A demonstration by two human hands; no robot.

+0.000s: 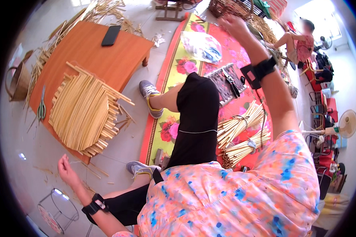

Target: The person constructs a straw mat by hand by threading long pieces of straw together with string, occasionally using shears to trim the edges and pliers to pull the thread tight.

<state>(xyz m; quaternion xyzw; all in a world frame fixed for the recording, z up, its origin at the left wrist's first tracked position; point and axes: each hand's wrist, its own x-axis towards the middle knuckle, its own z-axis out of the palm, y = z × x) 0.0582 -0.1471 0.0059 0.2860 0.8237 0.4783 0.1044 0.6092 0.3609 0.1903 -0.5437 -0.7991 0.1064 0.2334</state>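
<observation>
My left hand (68, 171) is held low beside the near corner of the low wooden table (118, 67). Its fingers are pinched together, and a faint pale strand seems to run from the fingertips; what they grip is too fine to make out. Far out at the upper right, above the floral mat, my right hand (234, 27) is raised with its fingers curled closed. Anything inside it is hidden. On the table lies a panel of straw-coloured stalks (81, 112) set side by side, with uneven ends sticking out. Green-handled scissors (42, 106) rest left of the panel.
A black phone (111, 36) lies on the table's far end. Two tied stalk bundles (241, 124) (247, 148), pliers (231, 83) on a dark board, and a plastic bag (201, 46) are on the floral mat (172, 98). A wire-framed stool (59, 209) stands lower left. Another person (300, 41) sits at upper right.
</observation>
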